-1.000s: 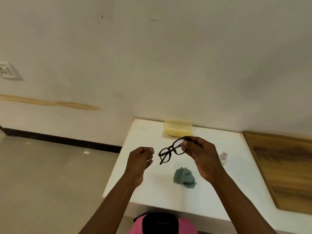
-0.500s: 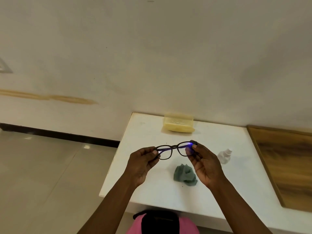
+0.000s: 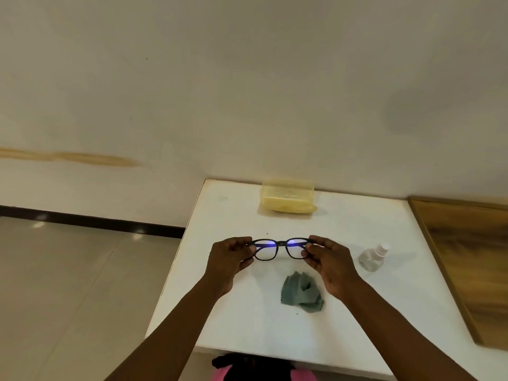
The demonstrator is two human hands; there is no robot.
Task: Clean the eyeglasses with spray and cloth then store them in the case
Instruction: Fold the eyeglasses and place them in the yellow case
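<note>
step: you're holding the eyeglasses up for a look over the bench; judging by layout, spray not applied yet, cloth unused.
left hand: fingers curled, pinching the left end of the frame at the hinge.
right hand: fingers curled, thumb and fingertips pinching the right end of the frame.
glasses location: in the air between both hands, above mid-bench, beyond the cloth, nearer you than the case.
glasses axis: long axis runs left-right, roughly level, parallel to the bench's near edge.
glasses facing: lens plane looks tilted toward you; blue glare on upper part of both lenses. Can't tell if temples are folded or open, hidden by hands.
spray bottle: lying tilted on bench, just right of your right hand, nozzle pointing up-right.
cloth: crumpled, green-grey, on bench below the glasses, near your right wrist.
case: yellow, translucent, at the far edge against the wall; looks closed, not sure.
how to do it well: keep grip on frame ends only, off the lenses. Hand the frame over to the left hand alone, by the hinge or bridge, so the right is free for the bottle. Keep lenses facing the nozzle, mist both lightly.
risk: one-hand pinch at a hinge can twist the frame; hold steady, don't squeeze.
</note>
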